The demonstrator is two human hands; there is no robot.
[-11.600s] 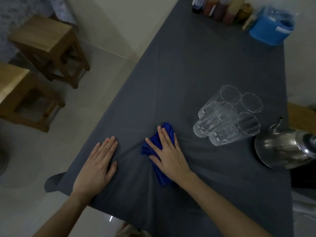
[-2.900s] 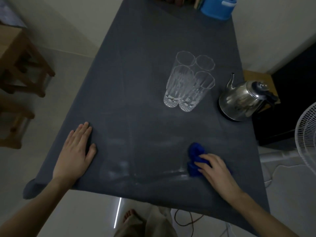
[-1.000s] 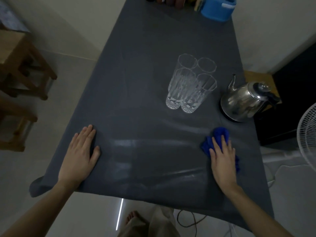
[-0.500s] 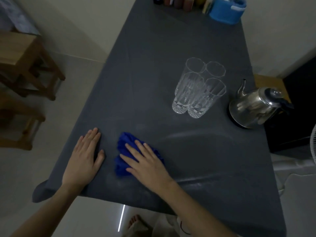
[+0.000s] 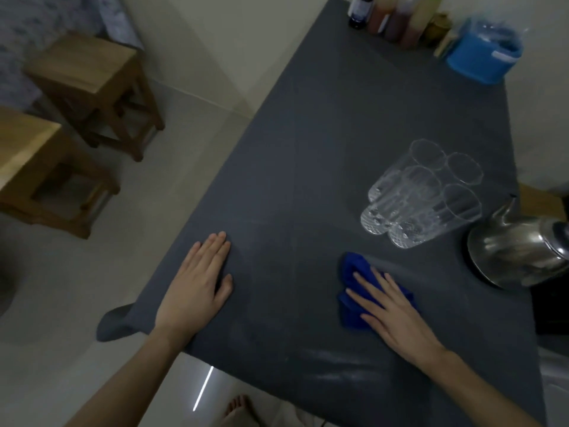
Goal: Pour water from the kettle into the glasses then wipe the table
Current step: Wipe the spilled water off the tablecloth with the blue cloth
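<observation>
My right hand (image 5: pixel 397 312) presses flat on a crumpled blue cloth (image 5: pixel 351 291) on the dark grey table (image 5: pixel 308 155), just in front of the glasses. Several clear ribbed glasses (image 5: pixel 421 195) stand close together at mid right. A shiny steel kettle (image 5: pixel 517 254) sits to their right at the table's edge, its spout pointing away from me. My left hand (image 5: pixel 197 285) lies palm down, fingers spread, near the table's front left corner. Damp streaks (image 5: pixel 341 365) show on the cloth-covered surface near the front edge.
Several bottles (image 5: pixel 391 16) and a blue plastic container (image 5: pixel 483 53) stand at the table's far end. Two wooden stools (image 5: pixel 92 87) are on the pale floor to the left. My bare foot (image 5: pixel 237 411) shows below the table's front edge.
My right hand has slid the blue cloth from beside my left hand to the right, toward the glasses. My left hand stays flat. The view has shifted left.
</observation>
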